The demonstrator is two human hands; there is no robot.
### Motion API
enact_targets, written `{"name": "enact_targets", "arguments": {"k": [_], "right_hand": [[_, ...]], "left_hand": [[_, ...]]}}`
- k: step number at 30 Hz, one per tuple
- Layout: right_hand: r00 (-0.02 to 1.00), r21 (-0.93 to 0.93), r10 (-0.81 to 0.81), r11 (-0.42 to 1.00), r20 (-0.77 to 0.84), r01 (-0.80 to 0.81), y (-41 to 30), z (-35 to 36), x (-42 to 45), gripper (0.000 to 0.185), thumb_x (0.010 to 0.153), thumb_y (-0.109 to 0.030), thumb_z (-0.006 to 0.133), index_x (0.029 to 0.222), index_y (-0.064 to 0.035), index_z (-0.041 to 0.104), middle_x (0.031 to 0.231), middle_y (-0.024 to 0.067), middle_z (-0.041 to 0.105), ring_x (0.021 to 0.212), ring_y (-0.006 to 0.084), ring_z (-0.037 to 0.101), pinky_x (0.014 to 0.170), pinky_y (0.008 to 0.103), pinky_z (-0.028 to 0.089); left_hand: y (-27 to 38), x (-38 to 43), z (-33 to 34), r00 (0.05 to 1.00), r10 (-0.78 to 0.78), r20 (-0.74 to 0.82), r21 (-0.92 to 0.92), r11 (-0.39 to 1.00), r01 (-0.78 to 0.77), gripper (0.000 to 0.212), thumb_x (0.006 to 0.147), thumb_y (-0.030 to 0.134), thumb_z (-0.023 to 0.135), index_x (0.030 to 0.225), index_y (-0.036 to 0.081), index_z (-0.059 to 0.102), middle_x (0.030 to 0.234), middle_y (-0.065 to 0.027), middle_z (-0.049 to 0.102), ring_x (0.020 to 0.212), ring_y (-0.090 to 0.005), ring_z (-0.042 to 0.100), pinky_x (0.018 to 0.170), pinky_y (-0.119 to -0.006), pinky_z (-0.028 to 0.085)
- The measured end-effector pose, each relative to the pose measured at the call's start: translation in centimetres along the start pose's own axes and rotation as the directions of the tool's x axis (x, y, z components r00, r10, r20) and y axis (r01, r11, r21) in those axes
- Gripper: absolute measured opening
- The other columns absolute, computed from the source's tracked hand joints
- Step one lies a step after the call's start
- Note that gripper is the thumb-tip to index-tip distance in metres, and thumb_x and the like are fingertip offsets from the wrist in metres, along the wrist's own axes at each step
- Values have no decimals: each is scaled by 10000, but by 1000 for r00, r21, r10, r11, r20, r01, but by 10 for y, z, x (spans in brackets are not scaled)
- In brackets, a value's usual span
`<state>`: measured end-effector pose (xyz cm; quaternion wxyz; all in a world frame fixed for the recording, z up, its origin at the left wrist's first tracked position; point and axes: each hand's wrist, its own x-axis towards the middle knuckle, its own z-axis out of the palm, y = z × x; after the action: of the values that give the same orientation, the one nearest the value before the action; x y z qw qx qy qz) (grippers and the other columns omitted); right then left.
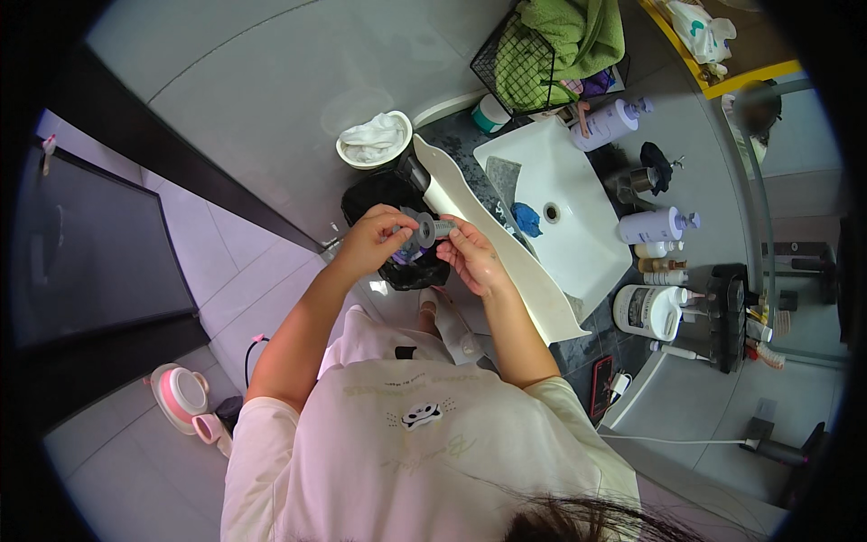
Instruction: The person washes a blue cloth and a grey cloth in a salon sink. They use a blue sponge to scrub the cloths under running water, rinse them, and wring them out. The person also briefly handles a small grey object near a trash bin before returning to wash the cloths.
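The thumb and fingers of my right hand (474, 261) pinch the narrow end of a small translucent plastic cylinder with a round flange (427, 230). My left hand (376, 240) is at the flange side, its thumb and fingertips drawn together close to the rim; whether they grip anything is too small to tell. Both hands are above a bin lined with a black bag (413, 276), which has crumpled blue and purple waste in it. To the right, a white washbasin (589, 251) with an open round drain (552, 213) holds a crumpled blue item (526, 219).
A white curved guard (501, 244) edges the counter before the basin. Lilac pump bottles (603, 125), a large white jug (647, 311) and a phone (601, 386) stand or lie around it. A wire basket holds a green towel (576, 40). A white bowl (374, 140) holds white cloth.
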<state>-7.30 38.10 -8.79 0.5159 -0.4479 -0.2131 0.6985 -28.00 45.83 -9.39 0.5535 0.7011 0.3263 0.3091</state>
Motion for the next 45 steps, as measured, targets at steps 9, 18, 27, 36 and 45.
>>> {"name": "enact_targets", "arguments": {"k": [9,18,27,36,45], "right_hand": [[964,-192,-267,945,16,265,1,24,-1,364,856,16,548,1207,-14,458,926,21,566,798,53,534,756,180,438],[949,-298,-304,901,78,314,-8,45,-4,340,863,-26,572,1194,-16,494,938,3,564,815,45,502,755,179,410],[952,-273,-286,912,109,306,-6,52,-4,341,875,-56,563,1204,-7,485,974,27,579,872,76,530,817,220,423],[946,-298,-289,899,145,320,-4,52,-3,348,875,18,520,1217,-1,454,943,10,558,796,32,502,730,168,414],[934,-355,-353,868,52,348,4,48,0,347,879,23,500,1221,-7,451,921,16,552,817,55,526,776,185,423]], "left_hand": [[-7,-9,7,995,-55,87,-88,994,62,305,839,102,607,1132,29,564,1024,-40,485,858,-118,477,727,-245,405],[1,-10,2,902,-255,347,-711,555,431,294,863,140,475,1150,78,498,978,0,535,854,-97,489,800,-251,391],[-11,-12,-4,911,-141,388,-855,315,413,242,867,173,496,1091,83,513,883,0,569,871,-103,529,854,-300,427],[-17,-13,-7,940,-204,274,-764,547,342,205,942,184,471,1116,81,504,1100,-16,555,1042,-121,523,928,-325,420],[-31,-11,-10,933,-293,209,-671,651,355,190,966,217,405,1082,84,476,998,-14,508,956,-106,501,910,-307,422]]}}
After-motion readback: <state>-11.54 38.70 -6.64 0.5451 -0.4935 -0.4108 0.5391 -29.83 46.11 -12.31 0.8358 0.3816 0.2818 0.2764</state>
